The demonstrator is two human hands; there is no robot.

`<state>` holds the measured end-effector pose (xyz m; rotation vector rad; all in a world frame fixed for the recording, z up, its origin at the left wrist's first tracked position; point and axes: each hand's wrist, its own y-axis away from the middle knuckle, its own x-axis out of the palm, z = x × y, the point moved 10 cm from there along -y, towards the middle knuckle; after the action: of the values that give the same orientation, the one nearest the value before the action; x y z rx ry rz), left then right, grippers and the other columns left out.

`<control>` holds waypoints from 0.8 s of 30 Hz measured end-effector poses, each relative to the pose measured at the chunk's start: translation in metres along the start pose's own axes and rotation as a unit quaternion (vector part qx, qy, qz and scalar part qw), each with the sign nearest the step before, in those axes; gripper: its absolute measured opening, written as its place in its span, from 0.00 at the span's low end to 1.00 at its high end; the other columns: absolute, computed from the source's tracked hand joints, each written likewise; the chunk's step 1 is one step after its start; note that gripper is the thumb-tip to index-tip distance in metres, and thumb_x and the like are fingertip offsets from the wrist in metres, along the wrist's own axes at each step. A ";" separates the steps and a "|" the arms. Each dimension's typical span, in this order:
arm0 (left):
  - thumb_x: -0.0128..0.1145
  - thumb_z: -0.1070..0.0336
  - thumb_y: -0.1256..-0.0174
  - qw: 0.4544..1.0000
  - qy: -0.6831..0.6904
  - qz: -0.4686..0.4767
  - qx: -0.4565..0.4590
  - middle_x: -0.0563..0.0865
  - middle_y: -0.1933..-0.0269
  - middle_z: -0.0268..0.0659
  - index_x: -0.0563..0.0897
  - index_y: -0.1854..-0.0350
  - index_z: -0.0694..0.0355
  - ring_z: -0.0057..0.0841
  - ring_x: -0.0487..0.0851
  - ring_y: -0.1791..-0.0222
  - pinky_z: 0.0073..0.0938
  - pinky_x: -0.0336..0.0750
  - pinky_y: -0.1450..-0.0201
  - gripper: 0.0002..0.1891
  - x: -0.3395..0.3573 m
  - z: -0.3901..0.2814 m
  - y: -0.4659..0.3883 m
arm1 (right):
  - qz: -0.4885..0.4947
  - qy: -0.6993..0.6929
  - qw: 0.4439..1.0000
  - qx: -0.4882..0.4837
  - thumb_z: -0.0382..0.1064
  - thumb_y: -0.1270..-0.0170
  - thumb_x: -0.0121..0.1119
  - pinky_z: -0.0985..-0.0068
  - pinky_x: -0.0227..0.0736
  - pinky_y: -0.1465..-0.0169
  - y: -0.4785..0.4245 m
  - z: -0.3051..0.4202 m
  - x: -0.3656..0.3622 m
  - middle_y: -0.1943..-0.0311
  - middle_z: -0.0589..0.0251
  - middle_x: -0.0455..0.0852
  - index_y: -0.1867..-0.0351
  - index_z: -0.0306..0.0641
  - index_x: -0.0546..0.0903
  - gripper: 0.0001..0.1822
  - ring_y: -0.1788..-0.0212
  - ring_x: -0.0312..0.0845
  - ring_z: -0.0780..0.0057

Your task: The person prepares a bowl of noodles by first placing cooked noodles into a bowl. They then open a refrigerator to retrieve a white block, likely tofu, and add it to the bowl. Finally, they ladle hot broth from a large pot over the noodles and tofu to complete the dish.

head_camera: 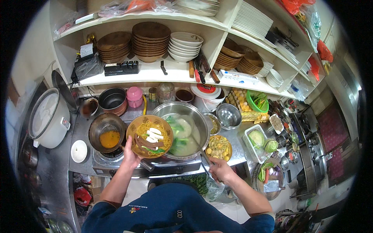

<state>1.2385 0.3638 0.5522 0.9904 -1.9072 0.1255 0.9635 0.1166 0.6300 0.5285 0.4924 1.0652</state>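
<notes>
My left hand grips the rim of a brown bowl beside the big pot. In the bowl lie yellow noodles, white strips, brown slices and some greens. My right hand is closed around the handle of a long utensil, perhaps a ladle, whose far end is hidden in the broth. A wide steel pot holds pale, cloudy broth with leafy greens in it. Left of the bowl, a wok with orange liquid stands on a gas stove.
A white dish and a large rice cooker stand at left. Right of the pot are a bowl of yellowish food, a steel bowl and a basket of cabbages. A cleaver rests on a round chopping block. Shelves hold stacked bowls and knives.
</notes>
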 end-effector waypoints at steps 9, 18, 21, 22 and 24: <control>0.40 0.32 0.26 1.000 -0.014 -0.010 -0.012 0.72 0.28 0.40 0.65 0.25 0.53 0.42 0.71 0.30 0.52 0.69 0.30 0.36 -0.002 0.000 -0.003 | 0.150 -0.362 0.919 0.049 0.33 0.25 0.48 0.81 0.58 0.83 0.019 -0.007 0.052 0.71 0.67 0.74 0.28 0.42 0.65 0.25 0.82 0.62 0.84; 0.37 0.32 0.25 0.999 -0.022 -0.009 -0.026 0.72 0.29 0.43 0.64 0.25 0.54 0.43 0.73 0.31 0.53 0.73 0.35 0.37 0.003 0.003 -0.004 | 0.086 -0.319 0.944 -0.010 0.33 0.23 0.48 0.81 0.60 0.85 0.057 0.026 0.020 0.72 0.64 0.75 0.28 0.42 0.65 0.24 0.85 0.63 0.82; 0.36 0.32 0.24 0.999 -0.029 -0.012 -0.020 0.72 0.29 0.44 0.63 0.25 0.55 0.43 0.74 0.32 0.52 0.75 0.35 0.37 0.005 0.001 -0.005 | 0.072 -0.316 0.946 -0.018 0.33 0.23 0.48 0.80 0.61 0.85 0.062 0.034 0.014 0.72 0.64 0.75 0.27 0.40 0.63 0.25 0.85 0.63 0.82; 0.36 0.32 0.24 0.999 -0.030 -0.014 -0.016 0.72 0.29 0.44 0.63 0.25 0.55 0.43 0.74 0.32 0.53 0.75 0.35 0.37 0.006 0.001 -0.004 | 0.063 -0.312 0.948 -0.019 0.33 0.23 0.48 0.81 0.61 0.85 0.064 0.037 0.012 0.71 0.63 0.75 0.27 0.39 0.63 0.25 0.85 0.63 0.82; 0.36 0.32 0.24 0.999 -0.040 -0.018 -0.018 0.72 0.29 0.45 0.63 0.25 0.54 0.44 0.74 0.32 0.53 0.76 0.36 0.37 0.008 0.000 -0.003 | 0.063 -0.310 0.948 -0.023 0.33 0.24 0.48 0.81 0.61 0.85 0.066 0.039 0.009 0.72 0.64 0.75 0.26 0.38 0.62 0.26 0.85 0.63 0.82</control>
<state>1.2389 0.3568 0.5570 1.0181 -1.9564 0.0313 0.9460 0.1438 0.7002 0.8223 -0.1230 0.9639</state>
